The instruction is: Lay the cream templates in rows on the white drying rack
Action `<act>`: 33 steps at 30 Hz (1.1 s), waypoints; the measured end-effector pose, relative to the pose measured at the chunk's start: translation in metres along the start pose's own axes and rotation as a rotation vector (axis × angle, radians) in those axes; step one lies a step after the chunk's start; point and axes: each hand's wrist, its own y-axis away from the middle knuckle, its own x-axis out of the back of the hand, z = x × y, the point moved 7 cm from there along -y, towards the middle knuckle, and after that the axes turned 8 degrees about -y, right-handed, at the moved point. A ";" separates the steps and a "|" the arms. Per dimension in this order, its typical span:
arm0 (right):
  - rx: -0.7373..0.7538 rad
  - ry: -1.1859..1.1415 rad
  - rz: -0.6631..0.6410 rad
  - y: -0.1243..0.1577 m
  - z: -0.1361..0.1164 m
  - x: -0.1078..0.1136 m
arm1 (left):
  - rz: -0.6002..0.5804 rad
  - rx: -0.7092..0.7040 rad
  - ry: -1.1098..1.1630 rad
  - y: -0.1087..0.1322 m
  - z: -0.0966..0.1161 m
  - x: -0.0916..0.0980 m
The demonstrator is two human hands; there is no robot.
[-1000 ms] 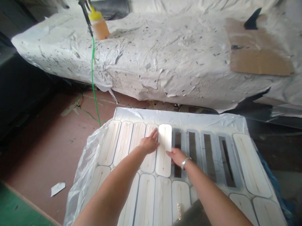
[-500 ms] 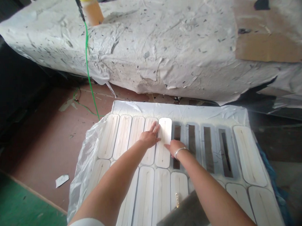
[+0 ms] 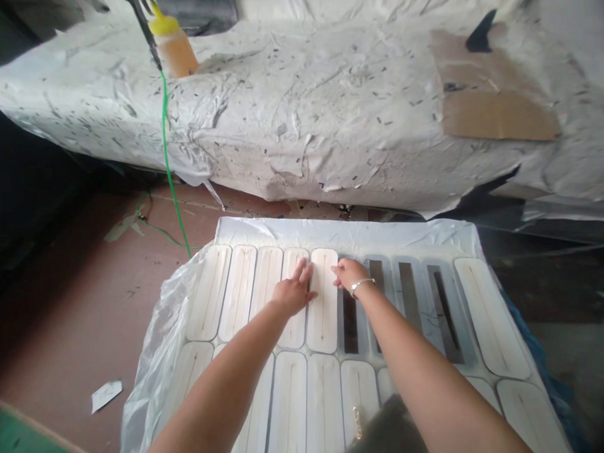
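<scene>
Rows of long white panels with rounded corners lie on a plastic-covered surface. One white panel (image 3: 324, 312) sits between my hands, at the right end of a run of similar panels. My left hand (image 3: 293, 290) rests with fingers apart on the neighbouring panel and along this panel's left edge. My right hand (image 3: 350, 275), with a bracelet at the wrist, has its fingers bent together at the panel's upper right edge; whether they grip anything is too small to tell. Right of it lie grey frames (image 3: 410, 295) with dark slots.
Beyond is a wrinkled white-covered bench (image 3: 297, 120) holding an orange bottle (image 3: 177, 53) with a yellow cap and a cardboard piece (image 3: 497, 104). A green cord (image 3: 169, 165) hangs down at the left. A dark object (image 3: 391, 433) with a gold chain is at the bottom.
My right hand has moved up along the panel's right edge, and its fingers now reach over that edge. My left hand stays beside the panel. The camera view has shifted.
</scene>
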 end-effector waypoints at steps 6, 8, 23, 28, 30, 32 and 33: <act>-0.043 -0.007 -0.035 -0.005 0.002 0.002 | 0.025 -0.027 -0.047 0.005 0.001 -0.001; -0.034 -0.010 -0.025 -0.005 0.002 0.002 | 0.024 -0.030 -0.052 0.005 0.002 -0.002; -0.101 0.153 -0.109 -0.013 -0.015 0.000 | -0.007 -0.121 -0.155 0.008 0.008 0.001; -0.087 0.278 -0.140 -0.016 -0.014 -0.001 | -0.028 -0.151 -0.238 0.003 0.011 0.002; -0.063 0.272 -0.136 -0.014 -0.012 0.000 | -0.041 -0.170 -0.243 0.003 0.012 0.003; -0.032 0.259 -0.136 -0.010 -0.011 0.000 | -0.045 -0.183 -0.242 0.005 0.012 0.005; -0.022 0.254 -0.139 -0.009 -0.010 0.000 | -0.046 -0.188 -0.244 0.006 0.012 0.005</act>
